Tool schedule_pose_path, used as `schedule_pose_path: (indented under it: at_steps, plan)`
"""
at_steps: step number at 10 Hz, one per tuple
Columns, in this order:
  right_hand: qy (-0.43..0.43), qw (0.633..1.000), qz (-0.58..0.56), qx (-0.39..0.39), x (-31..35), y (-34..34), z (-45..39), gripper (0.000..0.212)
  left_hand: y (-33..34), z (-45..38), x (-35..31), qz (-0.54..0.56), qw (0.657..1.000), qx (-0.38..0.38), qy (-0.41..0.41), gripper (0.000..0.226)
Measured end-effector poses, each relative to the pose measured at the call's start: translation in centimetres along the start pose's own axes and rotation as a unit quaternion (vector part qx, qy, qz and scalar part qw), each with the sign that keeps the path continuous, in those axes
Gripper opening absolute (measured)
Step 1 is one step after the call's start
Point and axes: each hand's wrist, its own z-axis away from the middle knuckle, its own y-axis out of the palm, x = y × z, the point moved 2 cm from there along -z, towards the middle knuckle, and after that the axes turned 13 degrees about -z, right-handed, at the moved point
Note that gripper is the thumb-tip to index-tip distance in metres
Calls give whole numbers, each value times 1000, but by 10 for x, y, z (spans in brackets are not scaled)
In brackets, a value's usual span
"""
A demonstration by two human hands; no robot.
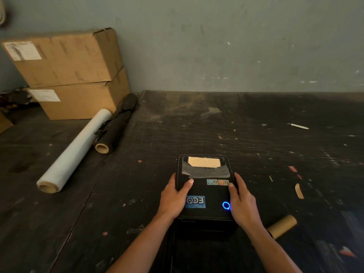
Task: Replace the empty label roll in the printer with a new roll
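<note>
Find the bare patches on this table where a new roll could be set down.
Widest: behind the printer, up to the wall, left of the pen. Also between the white roll and left hand. Crowded: boxes, and the tube by the right hand.

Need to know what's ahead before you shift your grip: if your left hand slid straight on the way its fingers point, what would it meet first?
The left hand points along the printer side toward the wall. Beyond it, bare table; the way looks free, though depth is unclear.

Dim, flat indoor light; the glowing blue ring light (226, 205) stands out, shadows are soft, and wide-angle distortion bends the edges.
</note>
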Motion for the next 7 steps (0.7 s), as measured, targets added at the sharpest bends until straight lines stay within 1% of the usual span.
schedule_pose_path:
  at_steps: [4,5,6,7]
  plan:
    - [10,1000,7,-4,2,0,1,54,-1,2,-1,6,1000,9,-2,63]
    - [5,1000,16,-4,4,0,5,53,-1,4,-5,13,1000,5,9,63]
    - [46,998,-17,32,8,-4,-2,53,-1,5,1,19,999,4,-34,66]
    - [39,998,-7,48,24,-33,0,43,-20,22,11,-47,996,38,-59,91]
